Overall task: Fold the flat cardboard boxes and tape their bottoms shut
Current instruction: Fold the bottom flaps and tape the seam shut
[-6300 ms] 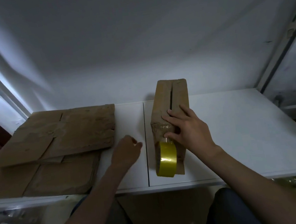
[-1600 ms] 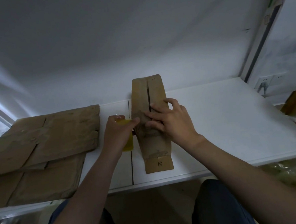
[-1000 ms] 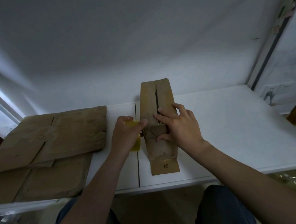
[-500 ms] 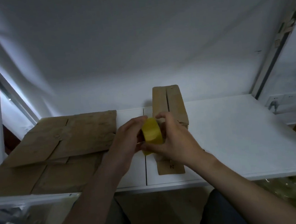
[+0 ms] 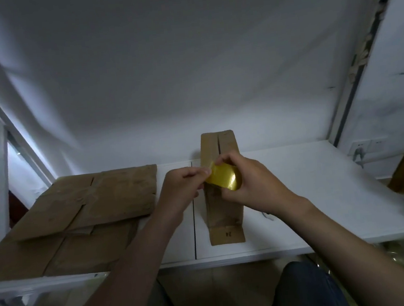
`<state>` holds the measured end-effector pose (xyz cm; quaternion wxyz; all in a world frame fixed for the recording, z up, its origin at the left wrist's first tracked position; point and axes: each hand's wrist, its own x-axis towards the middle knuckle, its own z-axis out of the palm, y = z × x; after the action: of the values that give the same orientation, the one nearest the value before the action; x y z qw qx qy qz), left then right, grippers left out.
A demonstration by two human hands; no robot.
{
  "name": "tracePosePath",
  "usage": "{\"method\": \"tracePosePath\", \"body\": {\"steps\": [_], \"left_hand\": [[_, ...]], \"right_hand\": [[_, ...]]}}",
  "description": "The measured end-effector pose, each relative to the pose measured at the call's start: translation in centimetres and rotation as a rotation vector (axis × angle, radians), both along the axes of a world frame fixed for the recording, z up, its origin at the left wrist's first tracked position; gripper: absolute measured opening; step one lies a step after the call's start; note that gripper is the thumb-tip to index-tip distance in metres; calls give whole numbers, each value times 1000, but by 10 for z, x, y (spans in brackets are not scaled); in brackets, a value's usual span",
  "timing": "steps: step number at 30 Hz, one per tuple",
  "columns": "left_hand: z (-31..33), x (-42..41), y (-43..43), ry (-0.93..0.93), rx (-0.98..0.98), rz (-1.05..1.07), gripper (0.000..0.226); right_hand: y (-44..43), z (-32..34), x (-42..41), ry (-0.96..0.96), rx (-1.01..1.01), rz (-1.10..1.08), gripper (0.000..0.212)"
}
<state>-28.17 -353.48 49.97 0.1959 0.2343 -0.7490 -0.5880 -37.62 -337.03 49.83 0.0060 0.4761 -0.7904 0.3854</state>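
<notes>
Right hand (image 5: 253, 187) curled round the yellow tape roll (image 5: 224, 180), held up off the table, directly over the near half of the box. Left hand (image 5: 182, 189) beside it, thumb and forefinger pinching what looked like the loose tape end (image 5: 212, 169) at the roll's left edge; other fingers folded in. Whether the end had lifted free of the roll, could not tell.

Folded cardboard box (image 5: 224, 214) stood on the white table (image 5: 323, 190), narrow, long axis running straight away from the person. Open seam (image 5: 219, 143) between the flaps ran the same way, visible on the far part beyond the hands. Near end carried a small printed flap. No tape could be seen on the visible far seam.

Judgement: tape needs to run along that seam, so the pull goes near-to-far or far-to-near, not across. Both hands sat just above the box, the right one over it, the left slightly off its left side.

Stack of flat cardboard boxes (image 5: 97, 200) lay well to the left, nearer the left hand, unfolded.
</notes>
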Motion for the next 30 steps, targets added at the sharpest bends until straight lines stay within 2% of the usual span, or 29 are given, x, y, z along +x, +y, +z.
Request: {"method": "tracePosePath", "body": {"steps": [7,13,18,22,26,28,30], "left_hand": [[7,-7,5,-26,-77,-11,15],[9,-7,16,-24,-18,-29,8],[8,-8,14,-22,-141,-41,8],[4,-9,11,8,-76,2,17],[0,-10,8,36,-99,32,13],[-4,-10,7,31,-115,48,11],[-6,-9,4,46,-86,82,14]], "right_hand": [[23,17,-13,92,91,90,52],[32,21,-19,151,132,108,51],[38,19,-24,182,173,135,50],[41,12,-28,106,69,158,52],[39,14,-34,107,-28,135,36],[38,17,-38,105,15,130,35],[37,16,-45,159,143,121,35]]}}
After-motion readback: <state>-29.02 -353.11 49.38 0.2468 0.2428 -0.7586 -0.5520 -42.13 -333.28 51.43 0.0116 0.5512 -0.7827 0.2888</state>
